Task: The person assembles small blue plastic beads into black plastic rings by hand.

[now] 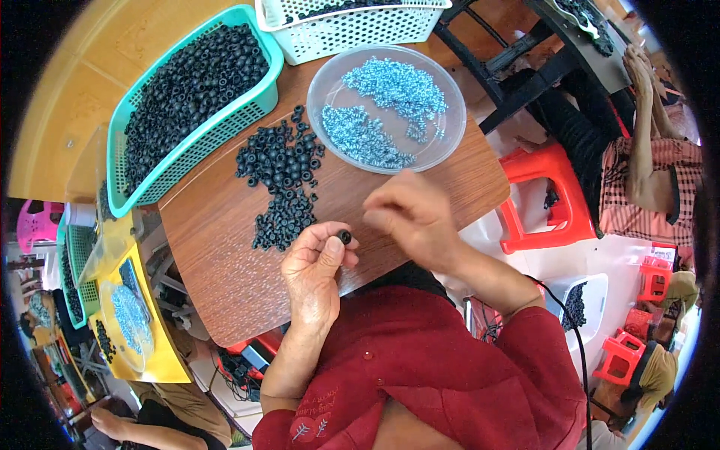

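At the worktop's front edge (238,326), left hand (310,274) pinches one black part (344,237), loose parts (285,219) are left, and whether right hand (415,217) grips, I cannot tell.

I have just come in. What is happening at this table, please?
The person's left hand pinches a small black part. The right hand hovers beside it, blurred; whether it holds anything, I cannot tell. Ahead are a pile of black parts, a bowl of blue pieces and a green basket full of black pieces.
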`<state>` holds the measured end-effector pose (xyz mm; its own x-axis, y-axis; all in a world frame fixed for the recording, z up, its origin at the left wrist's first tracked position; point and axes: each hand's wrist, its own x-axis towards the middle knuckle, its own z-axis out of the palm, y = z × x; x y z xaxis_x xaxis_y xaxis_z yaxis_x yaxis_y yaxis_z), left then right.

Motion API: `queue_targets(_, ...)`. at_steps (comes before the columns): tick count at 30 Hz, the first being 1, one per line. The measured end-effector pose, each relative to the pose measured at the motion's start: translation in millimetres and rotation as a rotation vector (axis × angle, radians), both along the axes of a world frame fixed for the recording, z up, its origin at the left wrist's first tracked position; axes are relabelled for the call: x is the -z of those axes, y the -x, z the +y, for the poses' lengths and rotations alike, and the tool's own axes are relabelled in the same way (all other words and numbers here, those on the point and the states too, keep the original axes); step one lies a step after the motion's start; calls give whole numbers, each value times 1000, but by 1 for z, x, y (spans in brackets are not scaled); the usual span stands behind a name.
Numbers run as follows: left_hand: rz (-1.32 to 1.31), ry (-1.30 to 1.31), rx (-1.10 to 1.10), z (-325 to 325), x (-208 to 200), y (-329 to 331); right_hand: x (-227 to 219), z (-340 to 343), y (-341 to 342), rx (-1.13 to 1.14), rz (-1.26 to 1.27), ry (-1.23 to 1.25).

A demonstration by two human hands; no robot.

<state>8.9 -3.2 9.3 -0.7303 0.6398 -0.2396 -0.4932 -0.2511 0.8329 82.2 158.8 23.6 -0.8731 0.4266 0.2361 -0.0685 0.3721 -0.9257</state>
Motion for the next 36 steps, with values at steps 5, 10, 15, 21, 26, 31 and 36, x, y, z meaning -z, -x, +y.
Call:
queue_targets(5,-51,11,44,4,5,-3,3,74,25,187,21,-719)
queue_targets(10,-139,45,141,6,17,-6,32,108,57,96,-44,-912)
queue_targets(15,-160,42,150,5,20,-2,35,121,63,68,-75,-1010)
queue_targets(21,-160,59,156,7,19,1,30,133,55,112,-89,-1020)
queue_targets(26,-157,65,159,9,20,1,32,130,58,56,-138,-961)
queue_targets(31,-145,68,169,7,22,2,31,122,61,23,-211,-969)
queue_targets(36,-151,55,167,7,21,2,34,119,66,1,-212,-1065)
